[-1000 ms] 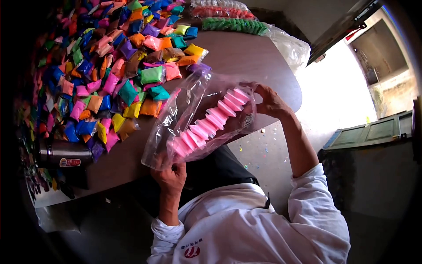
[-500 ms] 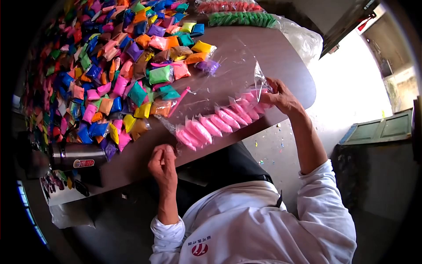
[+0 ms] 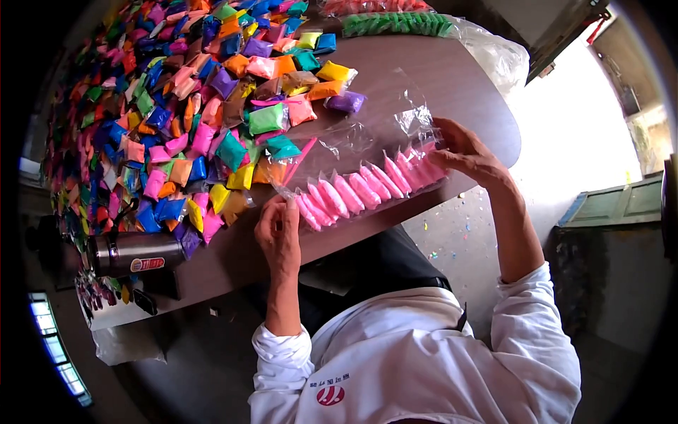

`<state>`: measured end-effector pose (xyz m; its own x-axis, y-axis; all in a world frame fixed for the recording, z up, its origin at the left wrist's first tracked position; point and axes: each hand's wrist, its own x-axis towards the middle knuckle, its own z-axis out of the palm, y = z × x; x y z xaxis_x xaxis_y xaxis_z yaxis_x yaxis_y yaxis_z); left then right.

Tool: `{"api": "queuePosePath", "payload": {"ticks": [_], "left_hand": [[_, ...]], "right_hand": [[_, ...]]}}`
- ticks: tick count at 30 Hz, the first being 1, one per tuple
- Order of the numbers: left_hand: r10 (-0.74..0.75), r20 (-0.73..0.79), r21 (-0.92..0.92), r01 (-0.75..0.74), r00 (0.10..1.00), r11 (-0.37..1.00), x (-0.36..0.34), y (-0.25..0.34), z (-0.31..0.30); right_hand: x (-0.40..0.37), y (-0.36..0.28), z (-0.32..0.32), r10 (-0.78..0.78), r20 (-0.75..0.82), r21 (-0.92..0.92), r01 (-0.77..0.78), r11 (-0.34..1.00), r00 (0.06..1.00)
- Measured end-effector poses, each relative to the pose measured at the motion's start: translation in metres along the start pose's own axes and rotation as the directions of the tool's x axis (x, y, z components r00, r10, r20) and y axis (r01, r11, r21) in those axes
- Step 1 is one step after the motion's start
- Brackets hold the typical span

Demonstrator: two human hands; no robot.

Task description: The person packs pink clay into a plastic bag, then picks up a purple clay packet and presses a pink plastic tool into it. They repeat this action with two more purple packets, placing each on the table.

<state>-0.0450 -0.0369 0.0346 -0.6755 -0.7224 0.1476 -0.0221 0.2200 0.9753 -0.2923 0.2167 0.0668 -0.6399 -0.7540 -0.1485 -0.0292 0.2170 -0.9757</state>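
Note:
A clear plastic bag [image 3: 344,141] lies along the near edge of the table, holding a slanted row of several pink packets [image 3: 364,191]. My left hand [image 3: 277,230] is closed at the bag's left end, thumb and fingers pinched beside the first packet. At the other end, my right hand [image 3: 467,154] is curled round the bag and the last pink packets, its fingertips partly hidden by crinkled film. The bag's loose upper film spreads flat over the table beyond the row.
A large heap of small coloured packets [image 3: 169,120] covers the table's left side. Filled bags of green packets [image 3: 395,25] and red packets [image 3: 374,6] lie at the far edge, next to crumpled clear plastic [image 3: 494,56]. A steel flask [image 3: 138,253] lies at the left.
My left hand has moved up to the bag's left end and now pinches there. My right hand stays at the right end. The pink packets stand a little more upright.

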Motion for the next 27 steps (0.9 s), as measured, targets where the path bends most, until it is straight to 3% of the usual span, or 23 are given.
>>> {"api": "queuePosePath", "payload": {"ticks": [2, 4, 6, 10, 12, 13, 17, 22, 24, 27], "left_hand": [[0.040, 0.013, 0.051, -0.041, 0.999, 0.998, 0.001, -0.008, 0.002], [0.079, 0.029, 0.103, -0.082, 0.996, 0.991, 0.000, -0.012, 0.003], [0.142, 0.021, 0.177, -0.144, 0.990, 0.974, -0.003, -0.012, 0.003], [0.150, 0.020, 0.211, -0.151, 0.988, 0.966, -0.004, -0.015, 0.002], [0.135, 0.016, 0.215, -0.135, 0.991, 0.967, -0.004, -0.018, 0.001], [0.151, 0.018, 0.239, -0.151, 0.988, 0.959, -0.003, -0.019, 0.001], [0.169, 0.019, 0.272, -0.168, 0.985, 0.947, -0.004, -0.017, 0.000], [0.138, 0.010, 0.267, -0.136, 0.990, 0.954, -0.004, -0.012, 0.001], [0.145, 0.009, 0.271, -0.142, 0.989, 0.952, -0.004, -0.013, 0.002], [0.137, 0.000, 0.274, -0.132, 0.991, 0.953, -0.004, -0.013, 0.003]], "right_hand": [[-0.002, 0.004, -0.006, 0.000, -0.014, 0.030, 0.000, 1.000, 1.000], [0.001, 0.003, -0.009, -0.197, -0.237, -0.094, 0.180, 0.979, 0.951], [0.000, -0.011, -0.010, -0.256, -0.281, -0.171, 0.215, 0.962, 0.925], [0.003, -0.040, 0.002, -0.516, -0.137, -0.374, 0.438, 0.817, 0.845], [0.005, -0.047, 0.016, -0.418, -0.062, -0.202, 0.399, 0.894, 0.906], [0.010, -0.048, 0.019, -0.518, 0.057, -0.407, 0.494, 0.768, 0.853], [0.025, -0.047, 0.039, -0.539, 0.271, -0.644, 0.567, 0.514, 0.798], [0.037, -0.019, 0.030, -0.461, 0.392, -0.655, 0.593, 0.467, 0.796], [0.036, -0.015, 0.028, -0.355, 0.364, -0.668, 0.507, 0.545, 0.861], [0.037, -0.014, 0.032, -0.476, 0.347, -0.641, 0.575, 0.509, 0.808]]}}
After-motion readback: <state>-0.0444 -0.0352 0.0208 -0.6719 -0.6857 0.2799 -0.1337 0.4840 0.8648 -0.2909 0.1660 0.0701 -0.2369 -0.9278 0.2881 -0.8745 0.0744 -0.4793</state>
